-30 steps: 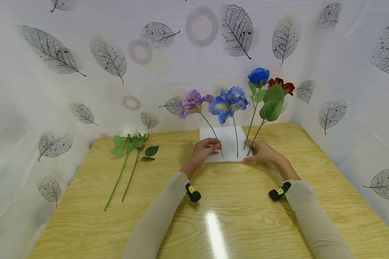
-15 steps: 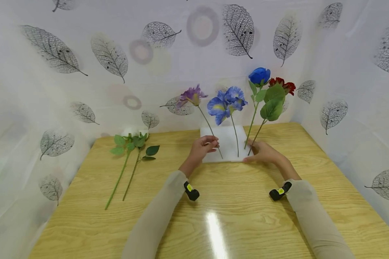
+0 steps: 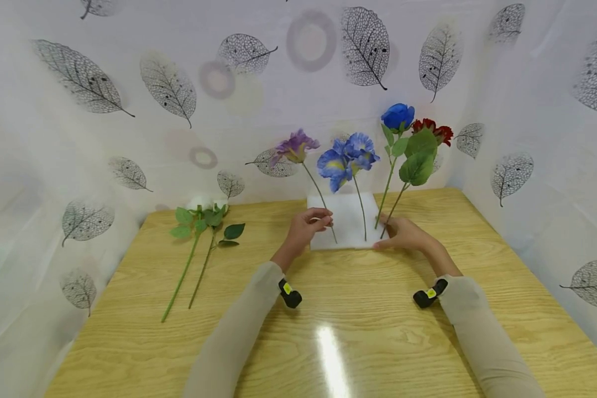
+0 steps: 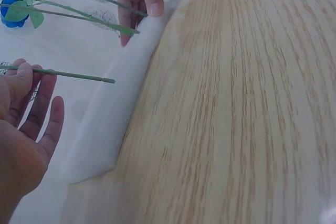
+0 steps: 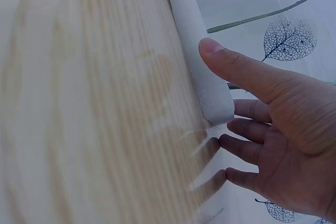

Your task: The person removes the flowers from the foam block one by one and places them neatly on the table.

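My left hand [image 3: 305, 229] pinches the thin green stem [image 4: 79, 75] of a purple iris [image 3: 294, 147] between thumb and fingertips. The stem slants, with its lower tip over the white foam block [image 3: 347, 218]. At the block's front right corner, my right hand [image 3: 403, 235] grips it, thumb [image 5: 220, 56] on the front face and fingers round the side. A blue iris [image 3: 348, 163] stands at the block's middle. On the right stand a blue rose [image 3: 398, 117] and a red flower [image 3: 445, 135] with broad green leaves, their stems leaning rightward.
Two white flowers with green stems [image 3: 181, 276] and leaves lie on the wooden table [image 3: 378, 342] at the left. A pale curtain [image 3: 258, 110] printed with dark leaves hangs behind the table and along both sides.
My left hand has moved slightly left with the purple iris, whose bloom has turned and shifted left. The blue iris has swayed a little left. The right hand keeps its place on the block.
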A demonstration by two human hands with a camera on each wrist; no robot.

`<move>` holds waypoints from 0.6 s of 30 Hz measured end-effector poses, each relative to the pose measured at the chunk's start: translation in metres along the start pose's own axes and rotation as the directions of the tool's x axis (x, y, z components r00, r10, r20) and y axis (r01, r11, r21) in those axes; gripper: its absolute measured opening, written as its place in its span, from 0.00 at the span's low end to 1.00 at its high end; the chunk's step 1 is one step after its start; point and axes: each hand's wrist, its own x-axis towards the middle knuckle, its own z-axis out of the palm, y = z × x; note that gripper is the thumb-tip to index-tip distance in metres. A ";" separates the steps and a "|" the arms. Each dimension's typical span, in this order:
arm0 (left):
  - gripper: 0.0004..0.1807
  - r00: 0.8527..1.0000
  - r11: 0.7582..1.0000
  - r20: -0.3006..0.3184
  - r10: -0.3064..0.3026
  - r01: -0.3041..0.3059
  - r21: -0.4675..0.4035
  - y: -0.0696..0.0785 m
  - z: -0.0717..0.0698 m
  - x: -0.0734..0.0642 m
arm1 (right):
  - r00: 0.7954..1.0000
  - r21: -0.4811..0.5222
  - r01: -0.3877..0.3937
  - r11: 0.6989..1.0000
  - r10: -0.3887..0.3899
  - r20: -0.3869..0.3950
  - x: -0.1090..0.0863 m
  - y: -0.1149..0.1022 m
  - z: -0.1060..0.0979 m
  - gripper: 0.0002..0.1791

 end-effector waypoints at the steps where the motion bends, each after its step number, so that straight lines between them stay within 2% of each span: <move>1: 0.12 1.000 1.000 -0.001 0.005 -0.005 0.009 0.000 -0.001 0.000 | 1.000 0.000 0.000 1.000 0.000 0.000 0.000 0.000 0.000 0.56; 8: 0.13 1.000 0.996 0.004 0.020 -0.020 0.089 0.003 -0.013 -0.002 | 1.000 0.016 -0.008 1.000 0.008 0.002 0.000 -0.001 0.000 0.57; 18: 0.11 1.000 0.990 0.014 0.017 -0.018 0.139 0.006 -0.033 -0.002 | 1.000 0.014 -0.013 1.000 0.013 0.001 0.000 0.000 0.000 0.57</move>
